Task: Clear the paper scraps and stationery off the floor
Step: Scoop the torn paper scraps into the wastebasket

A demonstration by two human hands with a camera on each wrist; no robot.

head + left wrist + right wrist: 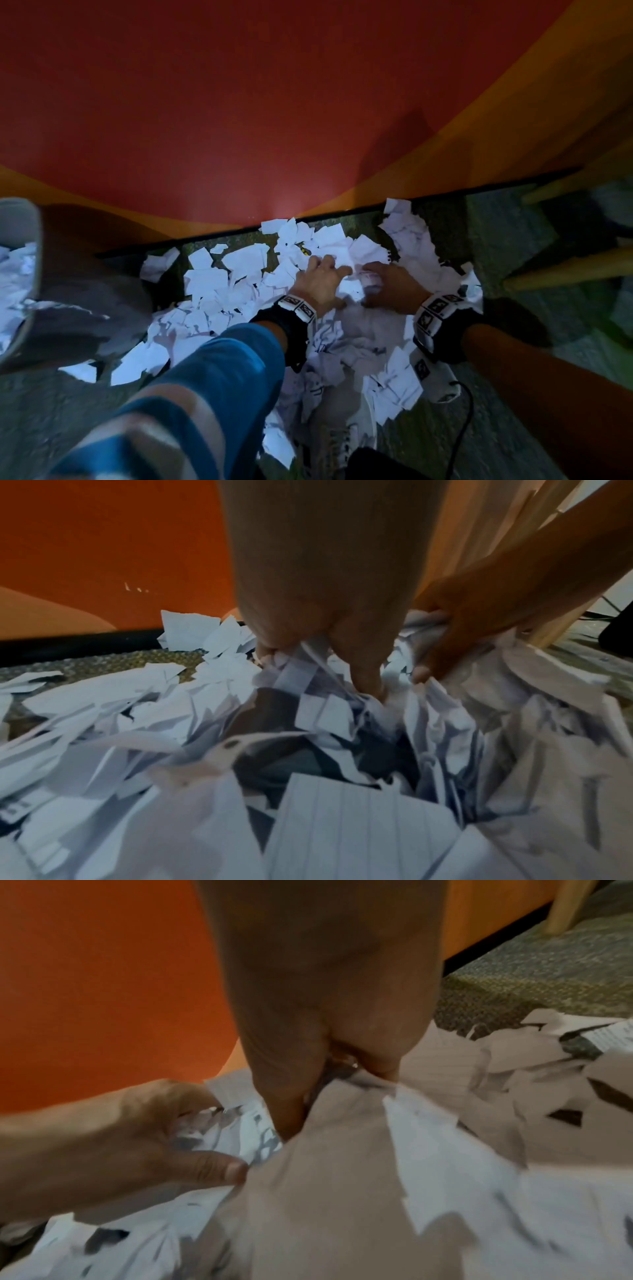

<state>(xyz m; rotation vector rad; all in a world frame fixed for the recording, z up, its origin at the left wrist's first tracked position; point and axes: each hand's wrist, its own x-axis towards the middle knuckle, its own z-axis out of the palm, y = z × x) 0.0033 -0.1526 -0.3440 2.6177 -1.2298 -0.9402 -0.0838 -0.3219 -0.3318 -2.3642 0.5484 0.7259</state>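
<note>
- Paper scraps (219,284): torn white pieces, some ruled, heaped on the floor (513,219) across the centre and lower centre of the head view, reaching up to the black skirting strip (219,236) at the foot of the wall.
- Left hand (320,281): centre of the head view, sunk into the heap; in the left wrist view its fingers (363,669) curl down into the scraps and gather a bunch of them.
- Right hand (390,284): just right of the left hand, nearly touching it; its fingers (287,1110) curl into the paper and bunch it, as the right wrist view shows.
- Small yellow-and-black object (304,251): just above the left hand, half buried among the scraps; too small to identify.
- Bin (20,260): left edge of the head view, grey, holding white paper.
- Wall (239,102): red with orange bands, filling the upper half of the head view.
- Wooden furniture legs (565,270): right edge of the head view, on the carpeted floor.
- Wrist bands (298,306): white with black markers, one on each wrist.
- Blue striped sleeve (205,383): lower left of centre in the head view.
</note>
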